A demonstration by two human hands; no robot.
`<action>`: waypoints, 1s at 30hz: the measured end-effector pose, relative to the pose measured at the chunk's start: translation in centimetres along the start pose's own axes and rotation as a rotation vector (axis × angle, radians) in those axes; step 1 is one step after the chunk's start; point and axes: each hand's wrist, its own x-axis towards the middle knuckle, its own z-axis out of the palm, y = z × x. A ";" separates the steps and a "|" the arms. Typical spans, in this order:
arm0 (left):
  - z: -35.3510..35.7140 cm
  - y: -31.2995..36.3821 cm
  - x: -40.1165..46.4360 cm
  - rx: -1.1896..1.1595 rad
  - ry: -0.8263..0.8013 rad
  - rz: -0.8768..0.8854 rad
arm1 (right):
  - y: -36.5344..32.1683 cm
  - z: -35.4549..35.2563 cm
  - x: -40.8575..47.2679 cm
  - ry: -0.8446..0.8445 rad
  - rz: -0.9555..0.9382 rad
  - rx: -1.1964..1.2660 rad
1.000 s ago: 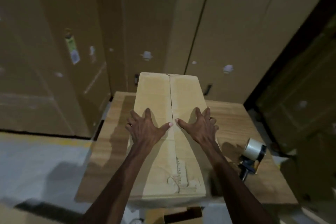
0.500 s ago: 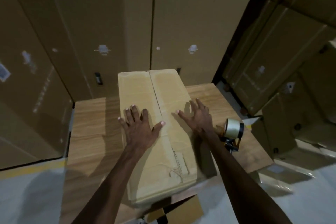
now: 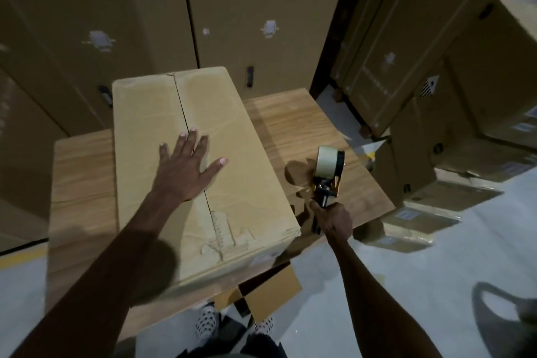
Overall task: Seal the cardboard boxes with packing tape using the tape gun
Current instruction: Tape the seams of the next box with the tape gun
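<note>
The cardboard box (image 3: 200, 171) lies on the wooden surface (image 3: 81, 183), with its long side going away from the person. Its two top flaps are closed and they meet in a middle seam (image 3: 186, 122) where no new tape is visible. Near the close end of the seam there is some torn and wrinkled cardboard.

The left hand (image 3: 186, 168) lies flat on the top of the box, fingers straight and spread, across the seam, and it presses the flaps down. The right hand (image 3: 332, 219) is closed around the handle of the tape gun (image 3: 327, 176), which stands on the surface just beside the right side of the box, with the tape roll pointing away from the person.

I judge that the step in hand is to take the tape gun, and the taping itself is not yet begun. The next move calls for lifting the gun, putting its front edge on one end of the seam, and pulling it along the seam while the left hand keeps the flaps together
</note>
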 end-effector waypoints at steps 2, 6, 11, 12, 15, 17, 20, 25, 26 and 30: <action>0.1 0.1 0.0 0.003 0.002 -0.007 | 0.3 1.0 1.3 -0.019 0.048 0.097; 0.1 0.0 -0.3 0.000 0.018 -0.005 | 0.1 2.7 4.1 -0.089 0.223 0.357; -0.3 0.3 -0.5 -0.041 0.020 -0.009 | -1.2 3.3 6.0 -0.058 0.241 0.527; -0.2 0.3 -0.6 -0.041 0.020 -0.007 | -1.7 2.8 5.8 -0.036 0.238 0.503; -0.3 0.3 -0.5 -0.049 0.051 -0.011 | -1.5 1.3 5.9 -0.031 0.249 0.451; -0.5 0.4 -0.1 -0.061 0.096 -0.017 | -0.3 0.3 6.1 -0.085 0.210 0.455; -0.9 0.4 0.8 -0.093 0.165 -0.012 | -2.2 -2.8 2.8 -0.114 0.117 0.576; -1.8 1.0 3.5 -0.293 0.216 0.028 | -9.0 -8.4 -1.4 -0.180 0.043 0.791; -2.2 1.5 3.8 -0.365 0.220 0.053 | -10.3 -9.2 -2.4 -0.207 0.061 0.805; -4.0 3.2 5.3 -0.834 0.116 0.117 | -15.0 -10.0 -6.9 -0.333 0.070 0.837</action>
